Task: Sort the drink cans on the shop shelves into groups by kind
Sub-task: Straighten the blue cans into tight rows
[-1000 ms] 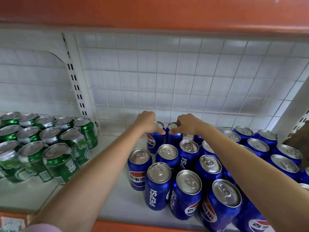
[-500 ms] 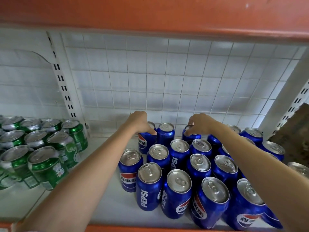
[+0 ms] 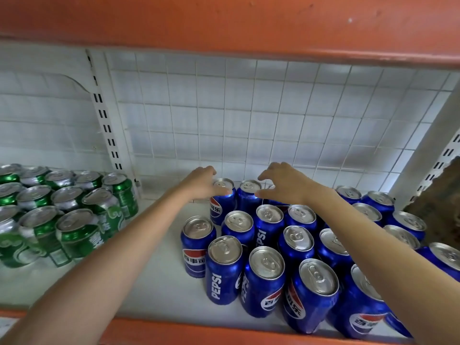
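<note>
Our left hand (image 3: pixel 201 181) grips a back-row blue aluminium Pepsi can (image 3: pixel 222 199) at twelve o'clock; our right hand (image 3: pixel 283 184) hovers open beside it.

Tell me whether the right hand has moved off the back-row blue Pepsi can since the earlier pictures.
Yes. The right hand has lifted and opened, fingers spread above the back-row blue Pepsi can instead of pinching its top.

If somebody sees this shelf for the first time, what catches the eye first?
The crowd of blue Pepsi cans filling the right half of the shelf, and the green cans grouped at the left. Both hands, left and right, reach to the back row of Pepsi cans.
</note>
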A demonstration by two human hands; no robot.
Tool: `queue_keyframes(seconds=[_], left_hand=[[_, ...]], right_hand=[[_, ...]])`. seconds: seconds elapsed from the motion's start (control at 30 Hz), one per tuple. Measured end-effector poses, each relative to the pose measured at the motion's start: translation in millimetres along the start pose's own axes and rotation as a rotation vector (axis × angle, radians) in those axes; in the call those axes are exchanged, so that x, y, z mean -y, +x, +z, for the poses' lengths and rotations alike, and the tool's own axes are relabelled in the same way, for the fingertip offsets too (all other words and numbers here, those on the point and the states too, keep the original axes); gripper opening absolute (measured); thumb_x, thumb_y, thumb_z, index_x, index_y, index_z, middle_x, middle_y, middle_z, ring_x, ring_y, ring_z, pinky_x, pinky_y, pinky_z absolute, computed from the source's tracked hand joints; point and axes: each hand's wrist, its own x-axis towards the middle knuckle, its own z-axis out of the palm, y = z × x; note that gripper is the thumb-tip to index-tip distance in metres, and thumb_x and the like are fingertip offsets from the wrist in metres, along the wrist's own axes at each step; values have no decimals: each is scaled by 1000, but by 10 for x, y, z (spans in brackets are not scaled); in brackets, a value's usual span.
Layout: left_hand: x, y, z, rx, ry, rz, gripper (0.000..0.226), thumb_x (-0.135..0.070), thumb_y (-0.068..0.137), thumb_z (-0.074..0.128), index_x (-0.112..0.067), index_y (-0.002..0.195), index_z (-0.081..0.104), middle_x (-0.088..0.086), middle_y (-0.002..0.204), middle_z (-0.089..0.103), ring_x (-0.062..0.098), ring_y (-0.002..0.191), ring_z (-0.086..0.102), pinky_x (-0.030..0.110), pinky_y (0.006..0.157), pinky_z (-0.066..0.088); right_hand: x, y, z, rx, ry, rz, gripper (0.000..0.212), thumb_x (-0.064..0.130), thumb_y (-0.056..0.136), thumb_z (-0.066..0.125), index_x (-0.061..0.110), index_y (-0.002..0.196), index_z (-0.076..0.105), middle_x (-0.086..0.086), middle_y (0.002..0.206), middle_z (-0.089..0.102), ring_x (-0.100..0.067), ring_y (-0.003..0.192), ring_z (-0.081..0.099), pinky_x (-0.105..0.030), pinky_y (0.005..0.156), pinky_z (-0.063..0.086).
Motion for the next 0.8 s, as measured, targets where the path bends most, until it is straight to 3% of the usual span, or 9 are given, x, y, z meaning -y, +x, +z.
queue_keyframes(seconds=[0.07,0.13,0.2,0.33,0.43,0.57,0.67,0.8], left_hand=[[76,-256,-142,24,-16,55,67,-53,80,64,-16,132,44,4,132,46,18,115,50,27,90,40],[153,-521,-265,188,19,83,61,-51,79,66,-23,129,46,-5,126,49,12,112,51,27,92,43],[211,-724,-290,329,94,76,60,-47,77,69,-26,128,46,-7,123,50,11,109,51,29,94,45],[228,-837,-244,298,54,86,50,-40,78,72,-27,121,52,-11,108,52,8,96,54,26,84,48],[172,-838,-240,353,50,109,40,-31,83,68,-29,120,53,-13,102,50,9,96,55,24,78,50],[152,-845,-249,456,13,76,49,-23,79,70,-30,122,48,-6,115,51,13,101,57,27,79,53],[135,-859,-213,346,167,124,55,-32,71,77,-30,120,50,-7,118,50,12,102,53,30,85,51],[124,-840,-143,206,86,134,51,-38,70,78,-26,114,55,-9,106,54,8,89,54,22,69,48]], right_hand=[[160,-156,-3,55,96,-128,52,46,89,54,15,131,51,-4,130,49,-22,123,40,-33,101,34],[259,-257,80,164,122,-176,60,48,88,56,19,138,43,2,137,43,-17,128,35,-25,100,29],[261,-273,176,224,109,-178,71,49,84,61,21,143,33,1,141,37,-18,132,31,-26,100,28],[252,-248,257,285,233,-163,85,46,77,70,25,146,25,3,148,34,-17,135,32,-31,107,30],[289,-248,325,231,185,-215,68,47,77,69,30,135,39,6,132,50,-15,122,44,-44,104,35],[300,-225,369,176,125,-196,54,51,75,66,25,118,48,7,111,58,-14,102,53,-42,88,45],[342,-157,389,120,14,-129,49,50,77,63,17,110,49,0,103,57,-21,95,53,-42,83,45],[363,-80,360,113,17,-62,43,47,78,62,14,102,51,0,97,56,-22,89,53,-39,79,43]])
